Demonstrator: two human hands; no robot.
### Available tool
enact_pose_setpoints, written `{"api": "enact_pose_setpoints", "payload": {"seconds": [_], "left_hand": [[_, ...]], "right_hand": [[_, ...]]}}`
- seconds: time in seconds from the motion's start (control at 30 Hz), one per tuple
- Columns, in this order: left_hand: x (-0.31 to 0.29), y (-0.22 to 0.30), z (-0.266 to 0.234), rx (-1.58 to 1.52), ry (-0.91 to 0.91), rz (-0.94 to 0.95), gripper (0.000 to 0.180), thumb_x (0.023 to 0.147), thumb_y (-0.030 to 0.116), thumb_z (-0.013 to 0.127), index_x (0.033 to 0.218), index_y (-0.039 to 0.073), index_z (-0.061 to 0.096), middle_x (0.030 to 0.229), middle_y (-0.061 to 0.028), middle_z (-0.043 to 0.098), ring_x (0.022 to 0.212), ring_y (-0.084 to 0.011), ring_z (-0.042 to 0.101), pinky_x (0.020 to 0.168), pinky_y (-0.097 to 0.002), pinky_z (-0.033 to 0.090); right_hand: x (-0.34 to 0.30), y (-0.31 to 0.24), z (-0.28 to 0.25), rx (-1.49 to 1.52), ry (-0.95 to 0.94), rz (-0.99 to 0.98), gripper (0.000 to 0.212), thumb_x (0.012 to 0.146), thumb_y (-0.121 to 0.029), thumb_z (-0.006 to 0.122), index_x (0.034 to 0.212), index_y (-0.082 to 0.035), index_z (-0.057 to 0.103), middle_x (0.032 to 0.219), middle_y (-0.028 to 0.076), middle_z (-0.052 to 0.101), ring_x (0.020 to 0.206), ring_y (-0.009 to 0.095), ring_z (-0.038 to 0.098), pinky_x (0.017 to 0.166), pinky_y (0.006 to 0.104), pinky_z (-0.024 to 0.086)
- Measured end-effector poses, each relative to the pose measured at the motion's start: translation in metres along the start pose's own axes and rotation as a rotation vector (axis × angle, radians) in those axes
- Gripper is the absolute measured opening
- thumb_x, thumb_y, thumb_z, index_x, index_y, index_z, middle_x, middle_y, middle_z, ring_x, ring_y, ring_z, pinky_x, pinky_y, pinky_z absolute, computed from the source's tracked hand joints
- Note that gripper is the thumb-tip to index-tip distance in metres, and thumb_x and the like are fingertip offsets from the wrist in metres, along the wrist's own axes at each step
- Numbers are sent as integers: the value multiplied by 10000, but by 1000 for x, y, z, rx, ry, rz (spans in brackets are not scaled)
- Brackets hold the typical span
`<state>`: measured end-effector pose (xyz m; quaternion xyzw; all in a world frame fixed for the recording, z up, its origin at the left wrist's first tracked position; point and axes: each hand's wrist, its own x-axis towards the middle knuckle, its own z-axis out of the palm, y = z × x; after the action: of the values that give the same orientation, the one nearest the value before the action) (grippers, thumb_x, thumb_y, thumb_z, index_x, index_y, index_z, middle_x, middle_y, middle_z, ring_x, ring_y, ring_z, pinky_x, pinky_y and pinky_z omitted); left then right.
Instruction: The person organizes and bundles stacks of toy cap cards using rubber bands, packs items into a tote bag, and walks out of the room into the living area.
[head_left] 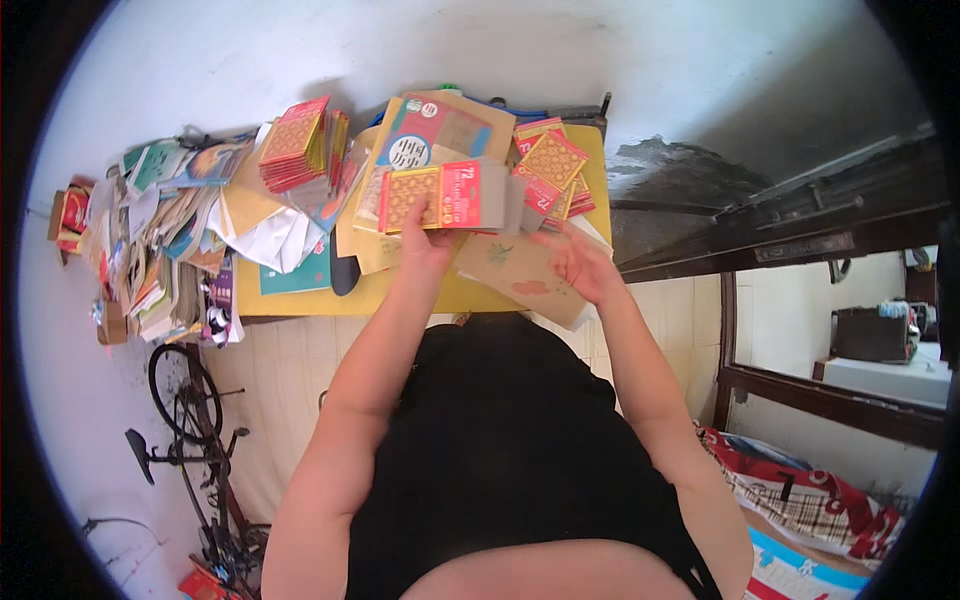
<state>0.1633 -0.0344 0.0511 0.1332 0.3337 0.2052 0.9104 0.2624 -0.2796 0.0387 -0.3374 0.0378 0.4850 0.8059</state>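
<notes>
Over the middle of the desk [372, 298], the left hand [425, 243] clamps one packet bundle [455, 195], long axis paralleling the front edge, grey end rightward; right hand [588, 266] half-curled, hold unclear.

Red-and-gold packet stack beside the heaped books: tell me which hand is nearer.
Left. The left hand is right of the stack; the right hand is farther right.
</notes>
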Motion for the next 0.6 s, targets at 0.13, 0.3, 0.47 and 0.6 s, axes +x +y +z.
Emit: {"api": "enact_pose_setpoints", "payload": {"seconds": [0.13,0.3,0.47,0.6], "left_hand": [[-7,-34,-3,-87,-96,15,438,834,187,621,1228,74,465,1179,-86,553,1029,-222,562,940,-394,445],[-29,-59,0,67,-2,7,444,814,151,656,1216,87,479,1161,-54,563,1041,-190,550,931,-372,432],[-45,-77,-4,158,95,29,441,804,156,674,1202,100,492,1137,-29,573,1057,-159,536,936,-344,398],[-52,-73,-11,147,-119,-97,479,788,148,692,1212,99,476,1172,-37,558,1096,-184,514,979,-361,352]], "right_hand": [[-2,32,36,-318,-128,89,528,863,-276,618,1328,-147,402,1218,66,533,908,144,531,781,310,448],[12,54,44,117,136,110,531,805,-280,686,1263,-162,445,1168,26,552,1027,168,496,906,355,398],[-2,33,55,217,230,165,481,802,-232,688,1221,-124,479,1139,28,568,1057,196,516,933,377,410],[11,14,14,88,298,-25,451,801,-182,669,1199,-65,493,1137,66,577,1036,219,554,919,403,443]]}}
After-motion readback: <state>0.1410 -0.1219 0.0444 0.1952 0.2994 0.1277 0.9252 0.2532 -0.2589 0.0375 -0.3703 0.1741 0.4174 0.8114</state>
